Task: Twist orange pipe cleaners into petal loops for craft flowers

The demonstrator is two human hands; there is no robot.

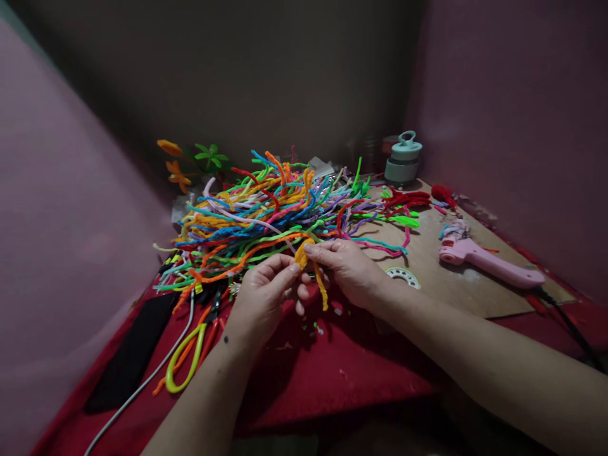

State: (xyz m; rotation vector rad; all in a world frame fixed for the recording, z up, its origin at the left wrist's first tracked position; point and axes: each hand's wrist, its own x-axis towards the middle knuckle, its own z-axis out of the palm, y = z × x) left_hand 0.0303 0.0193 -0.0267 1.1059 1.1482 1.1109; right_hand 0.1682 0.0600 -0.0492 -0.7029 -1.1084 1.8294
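Between my two hands is a yellow-orange pipe cleaner point(304, 252), folded or coiled into a small petal-like shape, with one loose tail hanging down on the right. My left hand point(272, 285) pinches its left side between thumb and finger. From the right, my right hand point(346, 266) grips the top of the same piece with thumb and forefinger. Just behind the hands lies a large heap of many-coloured pipe cleaners point(266, 215).
Yellow-handled scissors point(187, 358), a black flat object point(135, 354) and a white cable point(156, 373) lie left. On a brown board point(468, 297) at right are a pink corded tool point(494, 261) and a white ring point(403, 277). A mint-lidded jar point(403, 166) stands behind; pipe-cleaner flowers point(178, 174) are back left.
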